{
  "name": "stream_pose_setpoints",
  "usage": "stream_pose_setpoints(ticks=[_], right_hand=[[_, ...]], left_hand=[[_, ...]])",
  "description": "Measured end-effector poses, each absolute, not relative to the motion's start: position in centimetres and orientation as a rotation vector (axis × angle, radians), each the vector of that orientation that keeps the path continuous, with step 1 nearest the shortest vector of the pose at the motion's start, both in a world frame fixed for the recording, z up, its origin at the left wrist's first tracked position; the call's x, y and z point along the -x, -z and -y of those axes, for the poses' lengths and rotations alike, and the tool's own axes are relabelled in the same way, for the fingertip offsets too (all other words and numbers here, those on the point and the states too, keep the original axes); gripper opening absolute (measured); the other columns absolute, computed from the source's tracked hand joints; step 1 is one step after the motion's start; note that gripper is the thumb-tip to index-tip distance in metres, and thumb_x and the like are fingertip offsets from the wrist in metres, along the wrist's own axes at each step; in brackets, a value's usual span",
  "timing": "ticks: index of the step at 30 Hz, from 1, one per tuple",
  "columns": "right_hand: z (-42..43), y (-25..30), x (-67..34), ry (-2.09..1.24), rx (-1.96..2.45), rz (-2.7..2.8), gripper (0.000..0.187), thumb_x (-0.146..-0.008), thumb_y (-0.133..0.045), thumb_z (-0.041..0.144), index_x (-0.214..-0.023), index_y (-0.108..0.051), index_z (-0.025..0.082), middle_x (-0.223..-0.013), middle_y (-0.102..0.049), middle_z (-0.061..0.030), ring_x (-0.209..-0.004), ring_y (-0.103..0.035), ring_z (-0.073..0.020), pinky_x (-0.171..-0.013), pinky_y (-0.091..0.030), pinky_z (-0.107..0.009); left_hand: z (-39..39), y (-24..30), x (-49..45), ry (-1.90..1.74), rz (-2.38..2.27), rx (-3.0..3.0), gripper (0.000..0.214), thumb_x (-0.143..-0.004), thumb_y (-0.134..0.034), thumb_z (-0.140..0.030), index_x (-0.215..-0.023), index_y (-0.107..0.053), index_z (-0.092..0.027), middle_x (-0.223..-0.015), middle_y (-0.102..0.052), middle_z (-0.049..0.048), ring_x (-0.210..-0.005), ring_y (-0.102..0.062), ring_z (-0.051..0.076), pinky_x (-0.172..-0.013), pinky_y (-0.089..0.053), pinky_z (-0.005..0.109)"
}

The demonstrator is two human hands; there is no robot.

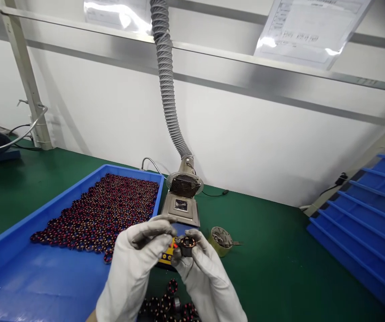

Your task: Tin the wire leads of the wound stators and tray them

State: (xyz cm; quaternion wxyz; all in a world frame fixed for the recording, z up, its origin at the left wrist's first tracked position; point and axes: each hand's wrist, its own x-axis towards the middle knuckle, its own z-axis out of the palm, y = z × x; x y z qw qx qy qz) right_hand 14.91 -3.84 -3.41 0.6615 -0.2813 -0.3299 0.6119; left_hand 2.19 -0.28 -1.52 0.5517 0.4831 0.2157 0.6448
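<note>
Both my hands wear white gloves and meet low in the middle of the view. My right hand (206, 277) pinches a small round wound coil (187, 244) with copper windings between thumb and fingers. My left hand (135, 264) is curled, its fingertips closed beside the coil's left edge; whether they touch it I cannot tell. Just behind the hands stands a small solder pot unit (181, 206) with a square opening on top. Several more coils (165, 306) lie on the green mat below my hands.
A blue tray (27, 264) at the left holds several dark red coils (105, 210). A grey ribbed extraction hose (166, 76) drops to a fan above the pot. A small round tin (221, 240) sits right of it. Stacked blue trays (374, 210) stand at the right.
</note>
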Motion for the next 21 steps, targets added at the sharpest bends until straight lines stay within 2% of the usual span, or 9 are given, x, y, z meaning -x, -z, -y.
stream_pose_setpoints(ticks=[2, 4, 7, 11, 14, 17, 18, 21], right_hand=[[3.9, 3.2, -14.8, -1.369, 0.633, 0.714, 0.025, -0.073, -0.076, 0.028, -0.095, -0.066, 0.023, -0.099, -0.067, -0.0060, -0.089, -0.064, -0.0212, -0.082, -0.052, -0.038], [3.9, 3.1, -14.7, -1.383, 0.611, 0.687, 0.023, -0.072, -0.077, 0.025, -0.092, -0.066, 0.022, -0.094, -0.068, -0.0046, -0.084, -0.065, -0.0192, -0.083, -0.052, -0.036], [3.8, 3.1, -14.6, -1.480, 0.537, 0.659, 0.024, -0.068, -0.080, 0.022, -0.087, -0.067, 0.022, -0.086, -0.069, -0.0031, -0.079, -0.066, -0.0192, -0.078, -0.053, -0.036], [4.0, 3.3, -14.9, -1.607, 0.446, 0.589, 0.024, -0.071, -0.078, 0.022, -0.093, -0.067, 0.021, -0.086, -0.070, -0.0031, -0.075, -0.066, -0.0150, -0.073, -0.054, -0.029], [4.1, 3.5, -15.3, -1.633, 0.374, 0.527, 0.020, -0.077, -0.074, 0.024, -0.096, -0.069, 0.021, -0.086, -0.071, -0.0025, -0.074, -0.066, -0.0128, -0.072, -0.054, -0.026], [4.0, 3.7, -15.7, -1.610, 0.368, 0.525, 0.020, -0.076, -0.074, 0.027, -0.095, -0.071, 0.020, -0.092, -0.072, -0.0026, -0.080, -0.066, -0.0154, -0.077, -0.054, -0.029], [4.0, 3.7, -15.7, -1.598, 0.370, 0.521, 0.020, -0.075, -0.075, 0.027, -0.093, -0.071, 0.020, -0.094, -0.072, -0.0021, -0.083, -0.066, -0.0155, -0.080, -0.053, -0.029], [4.1, 3.6, -15.8, -1.600, 0.374, 0.511, 0.019, -0.073, -0.077, 0.026, -0.091, -0.072, 0.021, -0.096, -0.072, 0.0002, -0.088, -0.066, -0.0134, -0.083, -0.052, -0.025]], left_hand=[[0.3, 1.1, -2.1, -1.377, -0.616, -1.282, 0.029, -0.064, -0.078, -0.014, -0.090, -0.074, -0.025, -0.092, -0.073, 0.0004, -0.085, -0.068, 0.015, -0.074, -0.054, 0.015], [0.4, 1.0, -2.5, -1.298, -0.668, -1.357, 0.026, -0.065, -0.076, -0.010, -0.086, -0.075, -0.024, -0.092, -0.073, 0.0000, -0.086, -0.067, 0.014, -0.076, -0.053, 0.014], [0.5, 1.7, -2.9, -1.411, -0.627, -1.248, 0.011, -0.069, -0.075, -0.014, -0.072, -0.074, -0.025, -0.081, -0.073, -0.0023, -0.076, -0.067, 0.010, -0.072, -0.052, 0.011], [0.5, 1.7, -2.1, -1.597, -0.670, -1.006, 0.010, -0.068, -0.078, -0.024, -0.076, -0.073, -0.028, -0.079, -0.073, -0.0049, -0.071, -0.067, 0.010, -0.069, -0.053, 0.012], [0.4, 1.1, -1.4, -1.536, -0.764, -1.193, 0.021, -0.069, -0.076, -0.026, -0.089, -0.073, -0.030, -0.089, -0.073, -0.0024, -0.083, -0.068, 0.015, -0.077, -0.054, 0.019], [0.3, 1.2, -1.7, -1.303, -0.820, -1.701, 0.055, -0.058, -0.078, -0.012, -0.108, -0.067, -0.033, -0.113, -0.066, -0.0002, -0.107, -0.059, 0.022, -0.096, -0.046, 0.033], [0.3, 1.5, -2.0, -1.277, -0.807, -1.839, 0.060, -0.057, -0.076, -0.008, -0.110, -0.065, -0.034, -0.116, -0.065, -0.0003, -0.111, -0.056, 0.023, -0.100, -0.042, 0.036], [0.2, 2.0, -2.5, -1.328, -0.705, -2.006, 0.045, -0.068, -0.072, -0.013, -0.108, -0.066, -0.033, -0.110, -0.066, 0.0006, -0.107, -0.056, 0.022, -0.099, -0.041, 0.039]])
